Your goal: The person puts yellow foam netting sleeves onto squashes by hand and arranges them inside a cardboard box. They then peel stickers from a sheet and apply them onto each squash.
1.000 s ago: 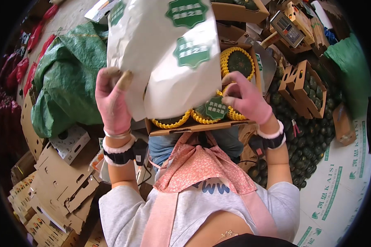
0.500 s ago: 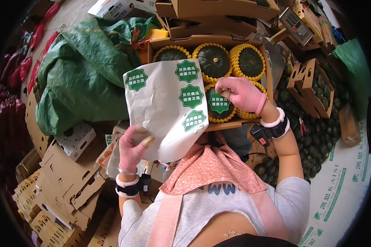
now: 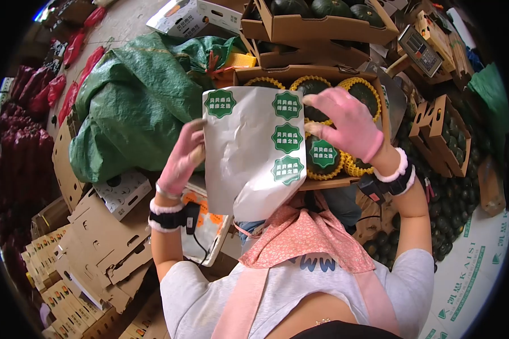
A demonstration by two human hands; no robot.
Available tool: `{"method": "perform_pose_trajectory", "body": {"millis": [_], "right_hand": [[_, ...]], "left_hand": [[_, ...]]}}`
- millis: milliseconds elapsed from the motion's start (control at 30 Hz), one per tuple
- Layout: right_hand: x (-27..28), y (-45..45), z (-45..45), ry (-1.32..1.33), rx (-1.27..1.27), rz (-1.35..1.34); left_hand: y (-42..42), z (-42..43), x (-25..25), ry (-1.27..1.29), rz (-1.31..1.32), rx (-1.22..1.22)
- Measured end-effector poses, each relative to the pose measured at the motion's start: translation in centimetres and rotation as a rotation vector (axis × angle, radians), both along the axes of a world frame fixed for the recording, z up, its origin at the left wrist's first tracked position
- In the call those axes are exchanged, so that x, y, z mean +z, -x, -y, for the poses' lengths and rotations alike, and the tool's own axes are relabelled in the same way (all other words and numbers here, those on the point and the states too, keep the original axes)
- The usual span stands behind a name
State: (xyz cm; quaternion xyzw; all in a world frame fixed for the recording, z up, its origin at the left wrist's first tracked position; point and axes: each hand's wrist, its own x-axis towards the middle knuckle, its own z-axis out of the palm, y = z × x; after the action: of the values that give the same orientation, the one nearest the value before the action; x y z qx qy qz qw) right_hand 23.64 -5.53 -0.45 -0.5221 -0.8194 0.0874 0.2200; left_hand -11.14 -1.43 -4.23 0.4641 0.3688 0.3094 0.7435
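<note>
My left hand (image 3: 184, 155), in a pink glove, grips the left edge of a white sticker sheet (image 3: 237, 158). Green badge stickers run down the sheet's right side, with one more at its top left. At the sheet's upper right edge is my right hand (image 3: 350, 121), also gloved, thumb and forefinger apart; nothing shows between them. Behind and right of the sheet, an open cardboard box (image 3: 384, 107) holds several dark green squashes in yellow foam nets. One squash (image 3: 323, 153) bears a green sticker. The sheet covers the box's left part.
A big green sack (image 3: 130, 107) lies left of the box. Beyond are stacked boxes of squashes (image 3: 322, 31) and a scale display (image 3: 419, 51). Flattened cardboard (image 3: 104, 243) lies at lower left. Loose squashes (image 3: 447, 220) and a small open carton (image 3: 441, 135) are at right.
My right hand has lifted off the stickered squash and opened beside the sheet's edge. My left hand has moved up along the sheet's left side. The camera view has shifted.
</note>
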Motion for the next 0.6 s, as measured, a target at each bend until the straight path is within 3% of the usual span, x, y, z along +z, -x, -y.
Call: {"method": "perform_pose_trajectory", "body": {"millis": [67,200,267,300,333,433,533,567,600], "right_hand": [[-0.2,2.5,-3.1,-0.054,0.060,-0.025],[-1.1,7.5,-8.2,-0.161,-0.006,-0.133],[2.7,8.0,-8.9,0.274,-0.006,-0.169],[2.8,7.8,-9.5,0.365,0.140,-0.446],[3.2,7.1,-9.7,0.569,0.218,-0.525],[3.8,7.2,-8.3,0.678,0.246,-0.563],[3.8,7.9,-6.9,0.651,0.268,-0.636],[3.5,8.1,-6.7,0.641,0.264,-0.614],[3.1,8.1,-6.6,0.629,0.257,-0.593]], "left_hand": [[-1.7,-3.2,-0.3,-0.153,-0.229,0.113],[-4.5,-4.4,1.3,-0.345,-0.112,0.037],[-4.6,-3.4,3.3,-0.319,-0.120,-0.062],[-4.2,-3.2,3.8,-0.307,-0.127,-0.114],[-3.7,-3.1,4.3,-0.292,-0.136,-0.163],[-2.1,-3.4,5.6,-0.193,-0.200,-0.396],[-3.1,-4.1,7.2,-0.207,-0.020,-0.372],[-3.4,-4.6,7.7,-0.370,-0.197,-0.327],[-3.8,-4.9,7.9,-0.338,-0.291,-0.278]]}}
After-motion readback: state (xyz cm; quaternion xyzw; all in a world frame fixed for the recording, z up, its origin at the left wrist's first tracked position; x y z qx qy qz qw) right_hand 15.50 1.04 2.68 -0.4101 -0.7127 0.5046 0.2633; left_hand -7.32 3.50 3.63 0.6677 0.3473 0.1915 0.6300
